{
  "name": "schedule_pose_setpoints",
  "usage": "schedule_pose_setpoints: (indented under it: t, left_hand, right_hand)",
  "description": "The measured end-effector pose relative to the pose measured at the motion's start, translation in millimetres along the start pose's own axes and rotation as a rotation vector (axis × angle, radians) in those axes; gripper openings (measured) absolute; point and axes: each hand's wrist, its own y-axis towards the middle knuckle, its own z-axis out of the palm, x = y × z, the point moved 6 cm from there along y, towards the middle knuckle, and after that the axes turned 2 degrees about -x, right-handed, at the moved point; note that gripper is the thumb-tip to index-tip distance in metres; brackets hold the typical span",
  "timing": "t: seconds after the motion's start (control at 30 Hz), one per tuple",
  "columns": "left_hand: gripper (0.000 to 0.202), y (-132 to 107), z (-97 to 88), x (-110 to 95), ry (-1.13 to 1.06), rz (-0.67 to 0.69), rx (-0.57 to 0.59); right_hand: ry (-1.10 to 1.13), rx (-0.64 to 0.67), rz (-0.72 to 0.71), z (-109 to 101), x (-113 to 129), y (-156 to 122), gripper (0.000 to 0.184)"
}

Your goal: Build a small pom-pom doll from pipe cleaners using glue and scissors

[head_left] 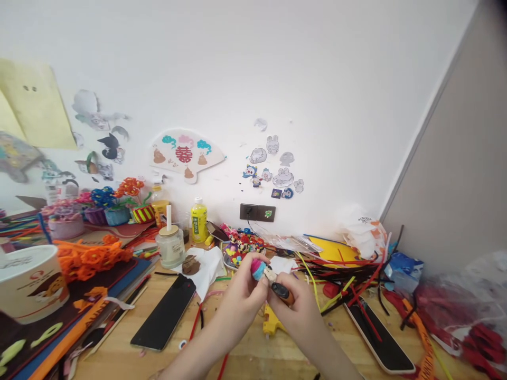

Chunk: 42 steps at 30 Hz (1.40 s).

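My left hand (pixel 244 285) is closed round a small figurine (pixel 259 269) with a pink and blue top and a pale lower part. Wrapped in my right hand (pixel 296 298) is a tool with a black and orange handle (pixel 282 292); its working end is hidden at the figurine, so I cannot tell its kind. Both hands meet above the wooden table (pixel 222 327). Below them lies a yellow glue gun (pixel 271 322), partly covered by the right hand. Behind the hands, several small colourful figures (pixel 240 243) stand close together.
To the left lie a black phone (pixel 164 312), orange fuzzy-wire flowers (pixel 93 256) and a paper cup (pixel 34 282). A glass jar (pixel 171 247) and yellow bottle (pixel 198 220) stand behind. Rightward are another phone (pixel 380 332), tangled fuzzy wires (pixel 336 272) and plastic bags (pixel 451 301).
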Motion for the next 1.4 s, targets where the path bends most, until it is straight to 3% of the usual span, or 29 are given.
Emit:
schedule_pose_setpoints:
  t: [0.2,0.37,0.5,0.6,0.73,0.87,1.0,1.1,1.23,1.4]
  left_hand:
    - [0.015,-2,-2.7,-2,-0.005,-0.007,0.077]
    - [0.028,-3,-6.7,-5,-0.056,-0.096,0.117]
    - [0.035,0,-7.8,5,-0.265,-0.213,0.151]
    - [0.04,1,-16.6,15,-0.425,-0.257,0.146]
    - [0.036,-7,-42.9,41,-0.405,-0.304,0.073]
    - [0.036,-22,-63.3,89,-0.299,-0.407,0.044]
    - [0.039,-34,-67.0,131,-0.192,-0.461,0.048]
    - [0.04,-38,-64.4,142,-0.146,-0.452,0.074]
    - [0.041,-41,-62.8,142,-0.093,-0.422,0.117]
    - [0.042,-44,-62.1,142,-0.054,-0.387,0.155]
  right_hand:
    - [-0.051,-0.028,-0.013,0,-1,0,0.026]
    - [-0.153,-0.049,-0.146,-3,6,-3,0.017]
    - [-0.253,-0.02,-0.218,-1,12,-2,0.01]
    - [-0.285,0.043,-0.175,3,12,-2,0.004]
    - [-0.278,0.16,-0.02,11,-3,-13,0.017]
    - [-0.277,0.226,0.123,19,-35,-44,0.022]
    - [-0.303,0.23,0.236,25,-62,-74,0.022]
    - [-0.374,0.23,0.269,30,-68,-81,0.02]
    - [-0.534,0.266,0.26,45,-61,-61,0.018]
    - [-0.661,0.301,0.24,80,-61,-3,0.02]
